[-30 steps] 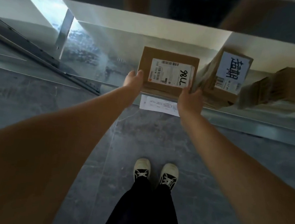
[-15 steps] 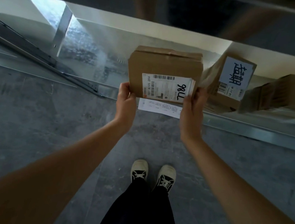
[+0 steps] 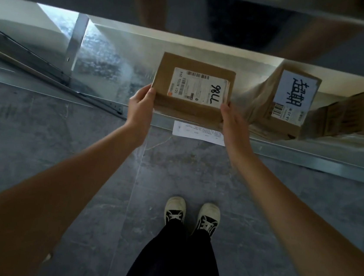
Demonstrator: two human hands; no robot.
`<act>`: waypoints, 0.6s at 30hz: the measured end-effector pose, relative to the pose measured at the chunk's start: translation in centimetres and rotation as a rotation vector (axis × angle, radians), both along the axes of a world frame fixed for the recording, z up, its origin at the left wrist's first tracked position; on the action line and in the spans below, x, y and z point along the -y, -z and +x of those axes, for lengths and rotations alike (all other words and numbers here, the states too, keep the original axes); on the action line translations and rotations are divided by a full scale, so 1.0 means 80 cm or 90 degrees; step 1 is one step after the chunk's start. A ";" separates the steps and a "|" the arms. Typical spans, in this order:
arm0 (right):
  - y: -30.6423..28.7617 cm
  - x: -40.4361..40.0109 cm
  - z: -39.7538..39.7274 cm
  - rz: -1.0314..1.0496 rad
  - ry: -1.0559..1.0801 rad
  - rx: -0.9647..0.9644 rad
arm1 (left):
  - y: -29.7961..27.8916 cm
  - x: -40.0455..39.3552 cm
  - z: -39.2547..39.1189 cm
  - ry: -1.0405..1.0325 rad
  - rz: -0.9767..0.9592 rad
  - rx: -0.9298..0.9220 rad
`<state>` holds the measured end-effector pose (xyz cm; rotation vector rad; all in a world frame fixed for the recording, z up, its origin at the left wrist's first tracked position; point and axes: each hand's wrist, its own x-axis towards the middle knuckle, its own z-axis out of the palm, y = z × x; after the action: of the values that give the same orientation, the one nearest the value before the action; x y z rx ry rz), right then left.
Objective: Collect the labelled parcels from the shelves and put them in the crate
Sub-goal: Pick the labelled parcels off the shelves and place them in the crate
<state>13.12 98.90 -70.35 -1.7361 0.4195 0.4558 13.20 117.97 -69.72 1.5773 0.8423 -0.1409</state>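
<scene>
A brown cardboard parcel (image 3: 192, 87) with a white shipping label and black handwriting is held over the front edge of the low metal shelf (image 3: 107, 70). My left hand (image 3: 140, 108) grips its left edge, thumb on top. My right hand (image 3: 233, 125) grips its right edge. A second parcel (image 3: 291, 105) with a large white label bearing handwritten characters stands on the shelf to the right. No crate shows in this view.
A third brown box (image 3: 347, 115) lies at the shelf's far right. A white paper tag (image 3: 198, 133) hangs on the shelf's front rail. An upper shelf (image 3: 191, 7) juts out above. My shoes (image 3: 192, 214) stand on the grey floor.
The parcel has come off the shelf toward me, first tipped up on edge, now tilted back with the label facing up. Both hands have kept hold of its sides.
</scene>
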 end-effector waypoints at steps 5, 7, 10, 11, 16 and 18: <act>0.010 -0.013 0.001 0.044 -0.095 -0.087 | 0.018 -0.003 0.003 0.020 -0.027 -0.121; 0.005 -0.012 -0.002 0.036 -0.107 -0.082 | 0.019 0.003 0.002 0.015 -0.043 -0.173; -0.017 0.011 -0.006 -0.101 0.029 0.081 | 0.004 0.018 -0.001 -0.099 -0.001 -0.173; -0.027 0.027 -0.006 -0.164 0.082 0.169 | 0.000 0.027 -0.004 -0.167 -0.010 -0.164; -0.017 0.135 0.038 -0.417 0.043 0.233 | -0.001 0.127 -0.042 -0.174 -0.222 -0.273; -0.005 0.175 0.058 -0.462 -0.112 0.177 | -0.010 0.181 -0.050 -0.104 -0.324 -0.316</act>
<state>17.80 84.90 -69.97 -2.5147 0.2406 0.1793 9.18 103.51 -68.94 0.9978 1.2032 -0.5991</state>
